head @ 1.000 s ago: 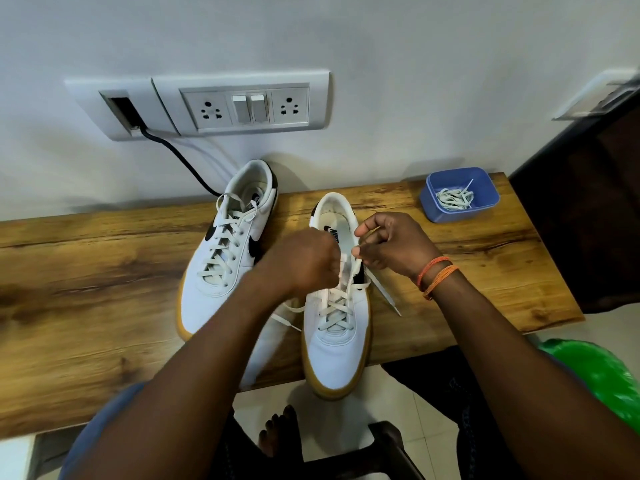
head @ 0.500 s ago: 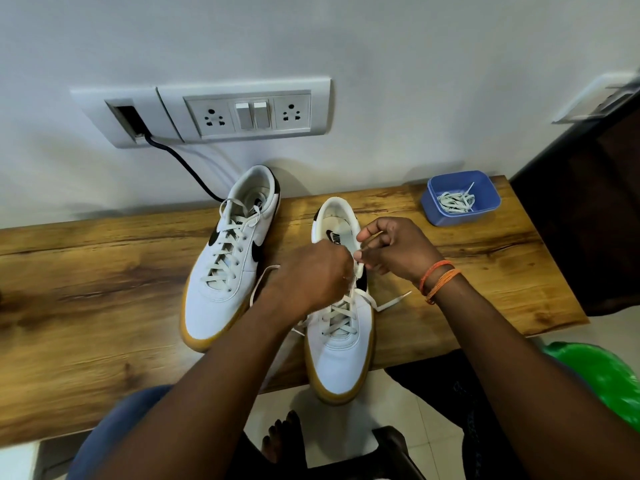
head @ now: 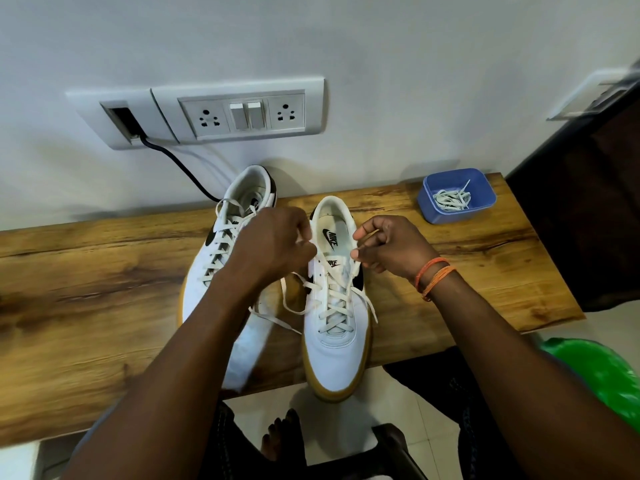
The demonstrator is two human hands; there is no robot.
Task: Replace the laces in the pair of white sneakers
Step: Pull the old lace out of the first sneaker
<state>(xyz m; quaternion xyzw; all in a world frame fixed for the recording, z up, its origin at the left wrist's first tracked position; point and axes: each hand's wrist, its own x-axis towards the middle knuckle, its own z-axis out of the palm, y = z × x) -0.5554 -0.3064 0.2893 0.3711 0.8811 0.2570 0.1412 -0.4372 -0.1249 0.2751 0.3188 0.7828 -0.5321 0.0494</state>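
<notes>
On the wooden bench (head: 104, 289) the left shoe (head: 221, 271) is laced. The left hand (head: 273, 247) pinches one end of the lace (head: 332, 306) on the right shoe (head: 337, 327), and the right hand (head: 391, 249) pinches the other end. If one hand pulls harder, I think the ends could come out uneven. Old laces sit in the blue tub (head: 485, 202)

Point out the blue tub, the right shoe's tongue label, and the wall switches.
Blue tub (head: 483, 206): head view, right wall near the rim.
Tongue label (head: 331, 263): head view, logo print on the right shoe's tongue.
Wall switches (head: 246, 115): head view, between the two rockers.
</notes>
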